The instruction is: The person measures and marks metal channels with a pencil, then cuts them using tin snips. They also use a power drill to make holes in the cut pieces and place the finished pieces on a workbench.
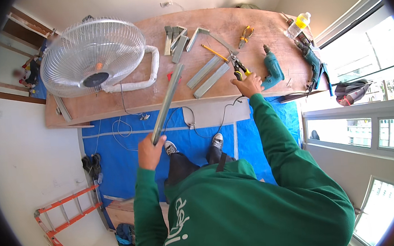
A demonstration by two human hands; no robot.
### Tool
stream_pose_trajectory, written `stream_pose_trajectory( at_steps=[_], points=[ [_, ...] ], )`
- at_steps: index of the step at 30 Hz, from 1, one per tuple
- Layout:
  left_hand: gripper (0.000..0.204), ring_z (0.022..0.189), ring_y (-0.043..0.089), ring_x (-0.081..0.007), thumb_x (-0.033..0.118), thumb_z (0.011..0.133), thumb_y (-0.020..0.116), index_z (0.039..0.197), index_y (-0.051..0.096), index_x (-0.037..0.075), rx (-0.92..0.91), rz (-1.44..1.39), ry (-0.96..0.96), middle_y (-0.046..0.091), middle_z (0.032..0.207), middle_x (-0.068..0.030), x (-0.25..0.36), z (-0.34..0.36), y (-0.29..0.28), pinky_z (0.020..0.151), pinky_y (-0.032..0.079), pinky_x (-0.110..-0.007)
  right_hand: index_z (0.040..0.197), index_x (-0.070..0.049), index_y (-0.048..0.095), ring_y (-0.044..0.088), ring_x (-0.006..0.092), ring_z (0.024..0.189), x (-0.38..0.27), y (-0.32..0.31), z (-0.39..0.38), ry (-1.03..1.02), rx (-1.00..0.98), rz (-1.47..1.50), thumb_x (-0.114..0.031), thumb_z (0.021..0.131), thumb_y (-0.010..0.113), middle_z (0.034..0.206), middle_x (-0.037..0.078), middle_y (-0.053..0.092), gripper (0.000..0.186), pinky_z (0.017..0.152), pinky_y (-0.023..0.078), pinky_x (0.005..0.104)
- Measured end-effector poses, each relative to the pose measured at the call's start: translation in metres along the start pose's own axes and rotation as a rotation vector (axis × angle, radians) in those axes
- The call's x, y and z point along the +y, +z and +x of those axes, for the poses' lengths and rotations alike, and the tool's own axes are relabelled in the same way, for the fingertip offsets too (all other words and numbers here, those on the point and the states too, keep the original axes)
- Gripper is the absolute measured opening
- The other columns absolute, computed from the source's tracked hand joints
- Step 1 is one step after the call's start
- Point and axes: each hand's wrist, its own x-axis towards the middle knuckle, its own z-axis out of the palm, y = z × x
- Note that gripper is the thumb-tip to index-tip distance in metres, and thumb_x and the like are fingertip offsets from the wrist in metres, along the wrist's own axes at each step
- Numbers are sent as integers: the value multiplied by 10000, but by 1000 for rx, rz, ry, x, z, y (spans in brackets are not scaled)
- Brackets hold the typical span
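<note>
My left hand [151, 150] is closed round the lower end of a long metal channel [168, 102], which slants up over the table's front edge. At the table, my right hand [249, 84] has its fingers at the yellow-and-black handles of a pair of snips [240, 68]; their jaws point away from me. Two cut lengths of metal channel [211, 80] lie side by side left of the snips, with a yellow pencil [214, 52] just beyond. A teal power drill [272, 68] rests right of my right hand.
A large fan [93, 57] covers the wooden table's [225, 16] left end. Several metal pieces [179, 45], pliers [245, 37], another power tool [311, 61] and a bottle [298, 25] lie farther back. Cables [220, 129] cross the blue floor sheet [160, 121]; an orange ladder [70, 223] stands lower left.
</note>
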Motion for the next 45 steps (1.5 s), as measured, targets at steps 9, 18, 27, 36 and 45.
stream_pose_trajectory(
  at_steps=[9,18,27,36,45],
  points=[
    [377,701,638,-213,330,939,823,1090,714,2,174,-204,-276,720,801,-108,-21,-65,-9,681,526,-399,1582,31,388,322,468,1542,-21,46,70,-3,43,-211,-732,729,824,1617,300,384,1224,1226,228,727],
    [401,690,667,-341,359,928,832,1093,690,22,71,-127,-81,696,789,-160,-2,-38,-7,658,532,-436,1511,62,446,627,349,1252,-58,-4,-53,-411,-367,694,-626,974,694,1302,229,635,908,1067,500,458],
    [477,973,705,-418,286,934,829,1286,604,57,156,-189,426,697,1087,-215,55,-30,-7,781,561,-487,955,-137,524,445,110,574,-191,-80,-193,-315,-278,1833,-438,1105,575,774,-2,458,340,491,398,273],
    [503,1199,643,-301,435,1077,652,1345,594,14,-321,-906,-56,641,1303,-185,-54,-143,-76,1029,526,-427,944,-160,498,382,68,547,-184,-112,-147,-194,-61,1988,-432,1066,619,738,-36,373,322,472,340,240],
    [793,1129,652,-295,705,944,693,1251,562,-15,758,-2270,-103,648,1186,-141,-69,-57,-91,1093,508,-449,899,-170,472,391,79,536,-212,-50,-142,-25,-202,2017,-322,1063,593,683,-48,374,254,489,380,270]
  ],
)
